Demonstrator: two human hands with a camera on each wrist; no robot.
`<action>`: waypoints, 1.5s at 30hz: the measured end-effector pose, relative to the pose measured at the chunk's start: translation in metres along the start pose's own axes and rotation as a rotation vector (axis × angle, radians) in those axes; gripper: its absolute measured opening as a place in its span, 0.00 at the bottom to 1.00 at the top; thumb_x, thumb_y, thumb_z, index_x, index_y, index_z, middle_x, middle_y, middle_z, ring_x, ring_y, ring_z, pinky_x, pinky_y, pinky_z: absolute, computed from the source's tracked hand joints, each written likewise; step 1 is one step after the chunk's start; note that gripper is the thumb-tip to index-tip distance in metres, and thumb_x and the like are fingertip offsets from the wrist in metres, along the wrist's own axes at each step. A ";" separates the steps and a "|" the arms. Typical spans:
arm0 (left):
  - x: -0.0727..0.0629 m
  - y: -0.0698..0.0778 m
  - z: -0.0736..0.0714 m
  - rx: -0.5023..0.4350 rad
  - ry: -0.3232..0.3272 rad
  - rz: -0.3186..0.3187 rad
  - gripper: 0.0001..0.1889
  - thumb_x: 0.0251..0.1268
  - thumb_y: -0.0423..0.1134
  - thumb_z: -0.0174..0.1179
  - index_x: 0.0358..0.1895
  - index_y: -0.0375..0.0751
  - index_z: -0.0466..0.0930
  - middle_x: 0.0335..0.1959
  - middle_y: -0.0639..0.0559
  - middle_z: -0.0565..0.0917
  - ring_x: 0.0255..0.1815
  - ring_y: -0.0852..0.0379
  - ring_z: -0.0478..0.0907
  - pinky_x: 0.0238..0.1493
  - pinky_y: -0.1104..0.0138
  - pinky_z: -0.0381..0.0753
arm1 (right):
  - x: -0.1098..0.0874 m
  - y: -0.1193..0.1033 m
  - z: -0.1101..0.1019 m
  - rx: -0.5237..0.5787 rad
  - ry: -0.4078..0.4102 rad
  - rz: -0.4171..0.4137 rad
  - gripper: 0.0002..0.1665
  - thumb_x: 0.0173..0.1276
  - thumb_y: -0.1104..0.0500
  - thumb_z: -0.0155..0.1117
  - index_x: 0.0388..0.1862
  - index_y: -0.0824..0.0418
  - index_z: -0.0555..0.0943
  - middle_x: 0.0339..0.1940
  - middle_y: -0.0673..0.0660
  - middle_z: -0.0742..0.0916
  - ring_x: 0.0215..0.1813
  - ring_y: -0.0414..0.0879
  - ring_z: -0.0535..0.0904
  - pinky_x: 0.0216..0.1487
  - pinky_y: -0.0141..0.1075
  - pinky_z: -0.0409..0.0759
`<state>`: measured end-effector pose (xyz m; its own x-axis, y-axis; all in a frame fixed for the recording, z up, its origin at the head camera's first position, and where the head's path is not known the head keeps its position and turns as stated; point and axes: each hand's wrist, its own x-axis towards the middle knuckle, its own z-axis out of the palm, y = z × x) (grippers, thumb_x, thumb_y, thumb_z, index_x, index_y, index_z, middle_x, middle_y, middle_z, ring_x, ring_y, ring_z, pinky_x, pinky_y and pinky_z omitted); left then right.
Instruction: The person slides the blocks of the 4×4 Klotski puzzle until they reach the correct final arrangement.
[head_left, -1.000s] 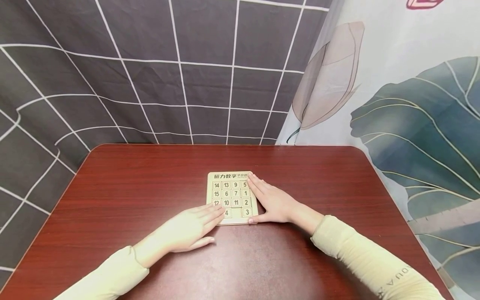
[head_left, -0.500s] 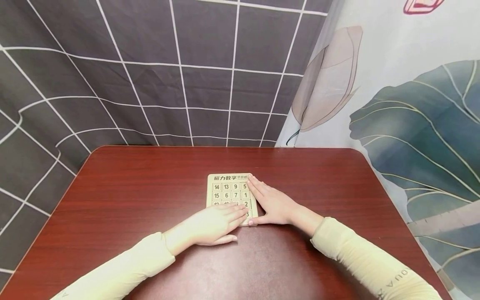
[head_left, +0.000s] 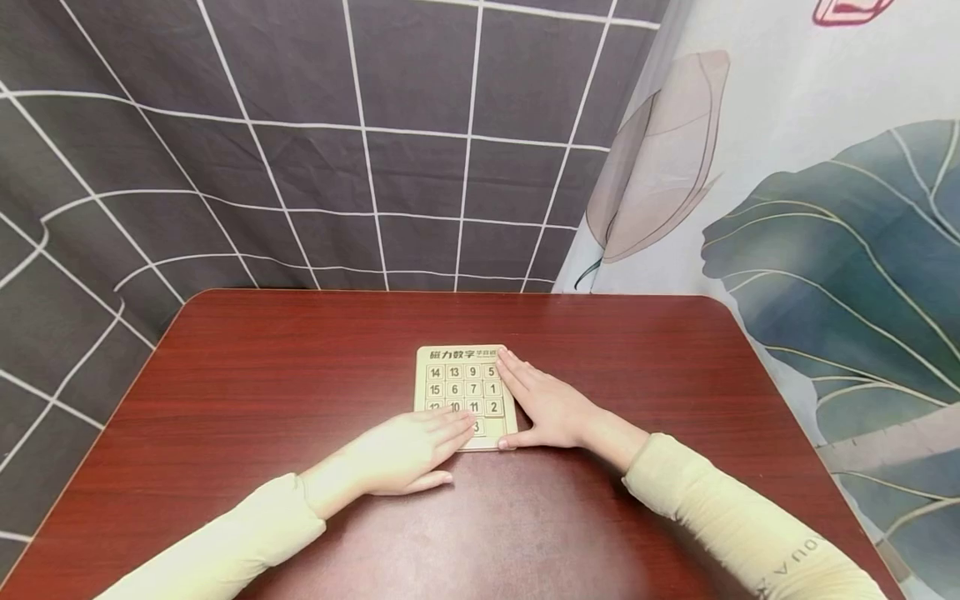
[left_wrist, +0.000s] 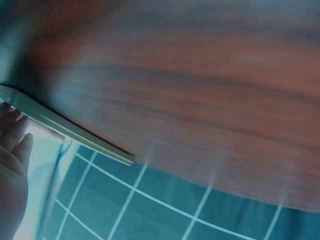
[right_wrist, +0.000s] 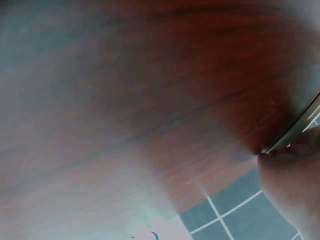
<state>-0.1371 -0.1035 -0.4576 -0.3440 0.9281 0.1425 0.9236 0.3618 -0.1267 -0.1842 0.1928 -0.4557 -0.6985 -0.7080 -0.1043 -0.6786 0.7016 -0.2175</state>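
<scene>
Cream sleeves (head_left: 731,508) reach in over a glossy, reddish-brown wood-grain counter (head_left: 300,358), its near middle washed by a pale glare. The left hand (head_left: 401,454) lies flat, fingers straight across the bottom rows of a numbered sliding-tile puzzle (head_left: 462,388) set around the counter's middle. The right hand (head_left: 551,408) is spread along the puzzle's right edge, fingers extended, grasping nothing. Beyond the rounded far corners hang dark grey, white-gridded fabric (head_left: 412,87) and, to the right, a pale leaf-printed curtain (head_left: 795,100).
</scene>
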 end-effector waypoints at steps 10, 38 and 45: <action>0.002 -0.008 -0.007 0.006 0.029 0.023 0.33 0.76 0.57 0.60 0.73 0.35 0.77 0.73 0.42 0.80 0.75 0.48 0.78 0.77 0.58 0.78 | 0.000 0.002 0.002 0.005 0.003 -0.009 0.71 0.67 0.27 0.68 0.87 0.71 0.49 0.90 0.66 0.50 0.91 0.58 0.48 0.89 0.52 0.58; 0.027 0.000 -0.002 -0.007 0.018 0.064 0.32 0.79 0.58 0.57 0.71 0.36 0.78 0.72 0.42 0.81 0.74 0.48 0.79 0.78 0.59 0.76 | -0.001 0.002 0.002 0.012 0.011 -0.007 0.70 0.67 0.28 0.68 0.87 0.71 0.50 0.90 0.66 0.50 0.91 0.58 0.49 0.88 0.53 0.59; 0.032 -0.015 -0.001 -0.036 -0.003 0.045 0.34 0.79 0.57 0.56 0.75 0.35 0.74 0.75 0.42 0.79 0.77 0.48 0.76 0.80 0.59 0.74 | 0.000 0.002 0.002 0.009 0.011 -0.009 0.70 0.67 0.28 0.68 0.87 0.71 0.50 0.90 0.66 0.50 0.91 0.58 0.49 0.88 0.52 0.59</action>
<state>-0.1613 -0.0792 -0.4501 -0.3027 0.9436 0.1344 0.9436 0.3166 -0.0973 -0.1853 0.1942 -0.4578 -0.6946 -0.7136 -0.0915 -0.6831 0.6941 -0.2271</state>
